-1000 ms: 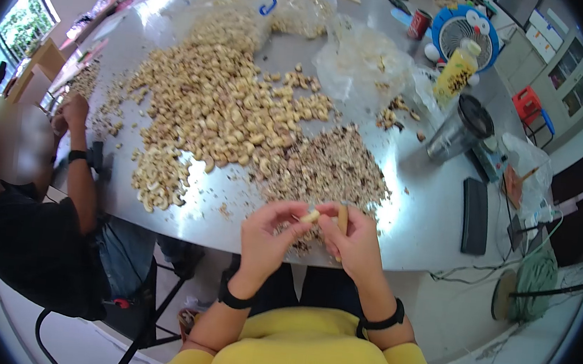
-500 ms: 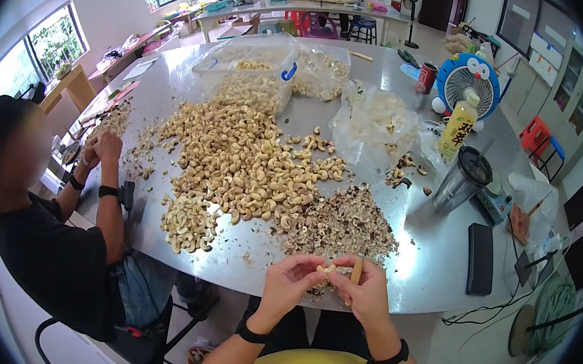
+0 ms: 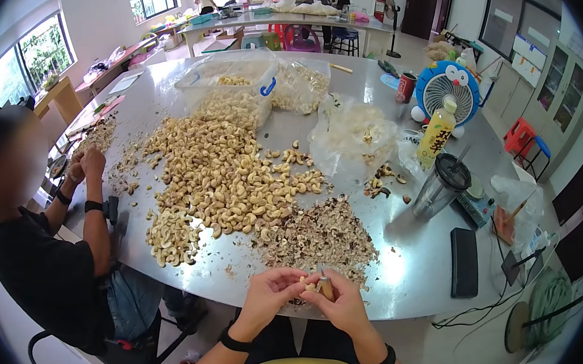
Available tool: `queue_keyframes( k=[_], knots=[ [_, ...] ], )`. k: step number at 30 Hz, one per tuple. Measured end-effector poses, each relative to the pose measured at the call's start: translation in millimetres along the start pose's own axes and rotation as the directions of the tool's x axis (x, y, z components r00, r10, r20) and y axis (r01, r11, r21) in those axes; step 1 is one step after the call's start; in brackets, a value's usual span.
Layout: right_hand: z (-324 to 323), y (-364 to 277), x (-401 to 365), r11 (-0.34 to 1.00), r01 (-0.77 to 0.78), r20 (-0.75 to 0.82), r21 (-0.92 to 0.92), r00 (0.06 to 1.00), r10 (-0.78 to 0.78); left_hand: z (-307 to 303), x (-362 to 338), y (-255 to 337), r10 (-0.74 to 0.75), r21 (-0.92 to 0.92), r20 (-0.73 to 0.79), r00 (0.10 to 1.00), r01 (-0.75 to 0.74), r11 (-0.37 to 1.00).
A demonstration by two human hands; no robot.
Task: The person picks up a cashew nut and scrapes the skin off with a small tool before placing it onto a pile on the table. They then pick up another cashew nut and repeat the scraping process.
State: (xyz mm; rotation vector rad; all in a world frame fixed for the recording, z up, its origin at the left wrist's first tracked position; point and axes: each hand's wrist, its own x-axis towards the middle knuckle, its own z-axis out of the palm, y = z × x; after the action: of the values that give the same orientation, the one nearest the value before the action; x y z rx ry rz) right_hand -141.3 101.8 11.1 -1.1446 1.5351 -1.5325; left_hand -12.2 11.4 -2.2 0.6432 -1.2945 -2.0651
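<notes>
At the table's near edge, my left hand (image 3: 271, 294) pinches a pale cashew (image 3: 307, 284) between thumb and fingers. Closed around a small knife with a wooden handle (image 3: 327, 288), my right hand (image 3: 348, 307) meets the left one at the nut. The knife's short metal tip points up and away from me. Just beyond my hands spreads a heap of brown skin scraps (image 3: 318, 237). A large pile of cashews (image 3: 212, 167) lies behind it to the left, with a smaller group of paler cashews (image 3: 172, 237) at its near side.
A co-worker in black (image 3: 45, 263) sits at the left, hands together over the table. Plastic bags (image 3: 352, 139), a tumbler (image 3: 438, 189), a yellow-labelled bottle (image 3: 436, 134), a blue fan (image 3: 447, 92) and a black case (image 3: 464, 263) stand or lie to the right. A clear bin (image 3: 227, 81) is behind the pile.
The view has tilted up slightly and shifted right. The knife in my right hand has turned, so its metal tip now shows near the cashew. Both hands stay together.
</notes>
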Motion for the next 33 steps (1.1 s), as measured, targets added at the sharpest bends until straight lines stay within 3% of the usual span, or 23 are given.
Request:
queue_keyframes(
  k=[2,5,8,11,13,19,33],
  knots=[
    [0.1,8.9,-1.2,0.996,-0.045,0.014,0.073,0.999,0.044,-1.0,-0.6,-1.6,-0.032,-0.04,0.031,0.999,0.034,0.999],
    [-4.3,6.0,-0.1,0.999,0.02,0.048,-0.029,0.999,-0.019,-1.8,-0.3,-4.3,-0.069,-0.125,0.066,0.995,0.077,0.989],
    [-3.8,10.1,-1.1,1.0,-0.006,0.051,-0.017,0.999,0.007,-0.4,-2.6,-3.7,-0.081,-0.184,0.081,0.993,0.094,0.978],
    [2.8,5.3,-0.7,0.989,-0.048,0.019,0.139,0.999,0.045,-2.9,-2.7,-4.9,-0.087,-0.22,0.088,0.992,0.104,0.97],
    [1.5,10.1,0.0,0.992,-0.063,0.027,0.111,0.998,0.06,-4.6,-2.6,-6.4,-0.087,-0.225,0.093,0.992,0.106,0.969],
    [0.7,-4.4,-1.7,0.976,-0.187,0.031,0.109,0.982,0.185,-6.2,-4.0,-3.4,-0.014,-0.122,0.031,0.999,0.017,0.992],
    [4.4,-2.4,0.2,0.965,-0.184,-0.011,0.188,0.982,0.189,-6.5,-6.3,8.9,0.008,0.071,0.006,1.0,-0.008,0.997]
  ],
)
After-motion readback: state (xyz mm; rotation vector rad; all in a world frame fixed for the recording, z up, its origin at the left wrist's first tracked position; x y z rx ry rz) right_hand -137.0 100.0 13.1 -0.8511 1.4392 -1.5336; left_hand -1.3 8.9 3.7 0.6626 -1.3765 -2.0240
